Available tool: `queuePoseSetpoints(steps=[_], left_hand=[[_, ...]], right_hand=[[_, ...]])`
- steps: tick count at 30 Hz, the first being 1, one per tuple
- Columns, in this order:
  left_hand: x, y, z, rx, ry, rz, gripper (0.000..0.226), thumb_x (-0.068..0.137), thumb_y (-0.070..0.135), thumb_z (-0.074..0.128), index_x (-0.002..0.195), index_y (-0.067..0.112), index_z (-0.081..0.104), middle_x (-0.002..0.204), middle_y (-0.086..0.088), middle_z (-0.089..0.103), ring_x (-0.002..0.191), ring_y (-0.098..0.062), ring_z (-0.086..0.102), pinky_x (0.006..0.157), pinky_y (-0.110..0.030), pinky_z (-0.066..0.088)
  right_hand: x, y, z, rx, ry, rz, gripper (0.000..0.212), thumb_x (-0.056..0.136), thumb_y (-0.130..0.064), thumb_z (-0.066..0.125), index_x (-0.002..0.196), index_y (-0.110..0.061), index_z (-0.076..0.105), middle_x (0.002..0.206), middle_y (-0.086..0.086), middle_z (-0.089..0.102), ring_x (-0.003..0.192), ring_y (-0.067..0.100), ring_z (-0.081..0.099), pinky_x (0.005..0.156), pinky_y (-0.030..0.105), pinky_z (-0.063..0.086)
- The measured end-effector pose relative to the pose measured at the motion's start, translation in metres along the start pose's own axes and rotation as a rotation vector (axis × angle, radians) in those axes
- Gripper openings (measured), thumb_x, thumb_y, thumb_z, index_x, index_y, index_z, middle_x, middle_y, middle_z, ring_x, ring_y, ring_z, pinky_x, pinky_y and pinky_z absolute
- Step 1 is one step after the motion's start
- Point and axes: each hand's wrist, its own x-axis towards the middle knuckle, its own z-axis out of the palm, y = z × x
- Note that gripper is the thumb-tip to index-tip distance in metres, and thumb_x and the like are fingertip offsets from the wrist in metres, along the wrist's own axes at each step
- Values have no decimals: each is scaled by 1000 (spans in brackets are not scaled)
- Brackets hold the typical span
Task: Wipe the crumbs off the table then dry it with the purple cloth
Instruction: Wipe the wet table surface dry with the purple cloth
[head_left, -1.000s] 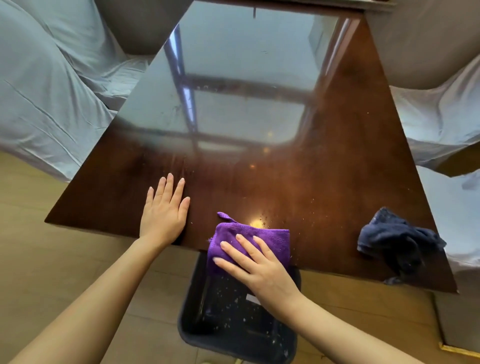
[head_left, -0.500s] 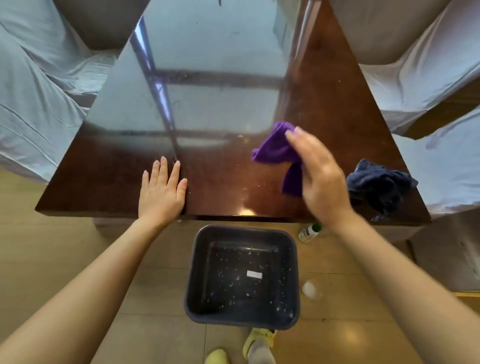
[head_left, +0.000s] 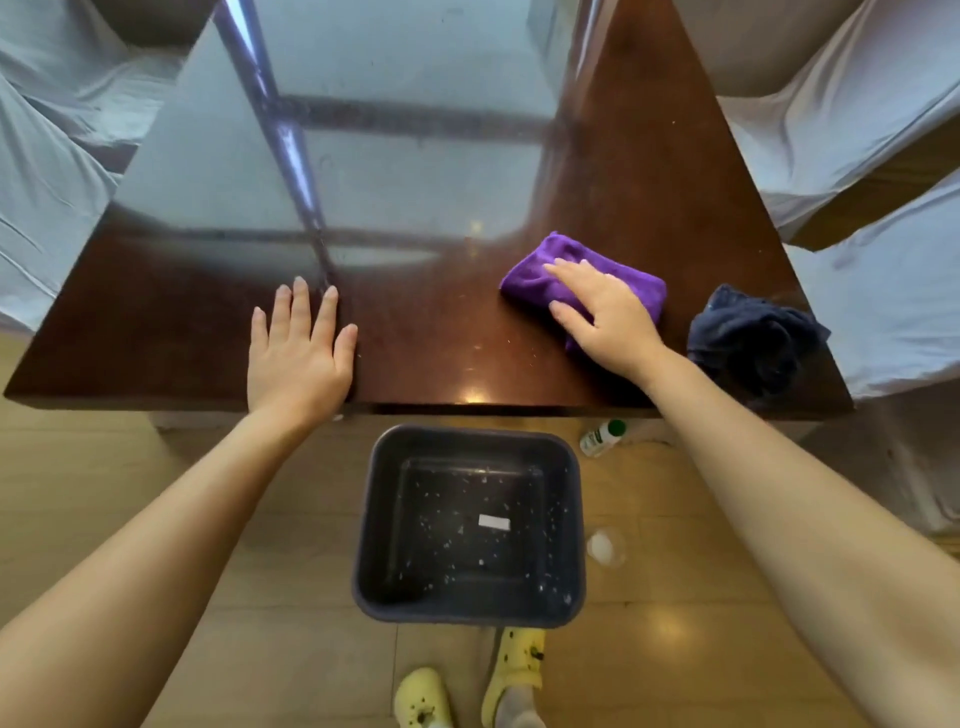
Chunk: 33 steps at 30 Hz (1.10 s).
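Observation:
The glossy dark brown table (head_left: 441, 358) fills the upper view, with a few pale specks near its front edge. A folded purple cloth (head_left: 530, 275) lies flat on its right front part. My right hand (head_left: 602, 312) presses down on the cloth with fingers spread over it. Flat on the table near the front edge, left of centre, rests my left hand (head_left: 298, 353), holding nothing. On the floor below the table edge stands a dark bin (head_left: 467, 525) with crumbs scattered inside.
A crumpled dark blue cloth (head_left: 753, 338) sits at the table's right front corner. A small white bottle with a green cap (head_left: 602, 436) lies on the floor under the edge. Sheet-covered furniture (head_left: 857, 130) flanks both sides. My yellow shoes (head_left: 514, 670) are below the bin.
My right hand lifted the purple cloth from the front edge above the bin, carried it up and to the right, and now presses it flat on the table's right part. The left hand stayed put.

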Motion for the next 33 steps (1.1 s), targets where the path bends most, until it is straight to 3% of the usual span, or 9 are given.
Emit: queuePoseSetpoints(steps=[9, 14, 18, 21, 23, 26, 30, 33], left_hand=[[0, 1, -1, -11, -20, -11, 57, 93, 44, 15, 145, 19, 15, 156, -13, 11, 144, -27, 5, 117, -46, 2], [-2, 3, -6, -24, -31, -12, 56, 94, 42, 16, 145, 19, 13, 157, -13, 8, 145, -26, 4, 117, -46, 2], [0, -2, -14, -141, -68, 23, 55, 95, 43, 19, 145, 22, 11, 157, -9, 6, 145, -23, 2, 117, -43, 1], [7, -27, -20, -125, -20, -24, 55, 95, 44, 21, 145, 24, 13, 157, -5, 9, 145, -20, 4, 117, -43, 2], [13, -56, -25, -42, -23, -126, 56, 94, 46, 20, 146, 25, 14, 158, -5, 8, 145, -20, 3, 117, -47, -1], [16, -89, -26, -10, -88, -203, 60, 91, 53, 22, 145, 29, 12, 158, -3, 5, 145, -19, 0, 116, -48, -1], [15, -92, -18, 11, -43, -178, 62, 89, 57, 20, 144, 31, 11, 158, -1, 7, 145, -18, 1, 116, -49, 0], [15, -95, -15, 15, -21, -179, 62, 88, 58, 17, 144, 32, 11, 158, -1, 7, 145, -19, 2, 116, -49, 0]], right_hand=[[-83, -93, 46, 32, 31, -87, 52, 87, -19, 60, 136, -22, 44, 144, 0, 46, 137, 22, 33, 114, 45, 23], [-106, -131, 64, 191, 94, -144, 47, 84, -3, 62, 128, -18, 55, 134, 2, 56, 130, 20, 45, 110, 43, 35], [-102, -127, 44, 438, 298, -79, 43, 84, -2, 60, 124, -16, 57, 126, -1, 59, 119, 11, 53, 106, 29, 39], [-66, -95, 10, 427, 431, -7, 41, 86, -2, 57, 125, -14, 56, 125, -1, 58, 118, 10, 53, 105, 20, 36], [-30, -71, -6, 343, 402, 64, 40, 88, -3, 57, 126, -14, 55, 127, 5, 59, 119, 17, 53, 105, 24, 36], [18, -54, -4, 274, 216, 164, 39, 91, -9, 56, 130, -13, 51, 134, 10, 55, 125, 25, 49, 109, 36, 34], [50, -81, 38, 160, 88, 88, 40, 92, -15, 54, 132, -13, 49, 141, 13, 48, 136, 32, 34, 114, 48, 22], [61, -113, 62, 134, 60, 5, 41, 94, -21, 52, 134, -18, 46, 144, 7, 45, 138, 30, 30, 114, 47, 17]])
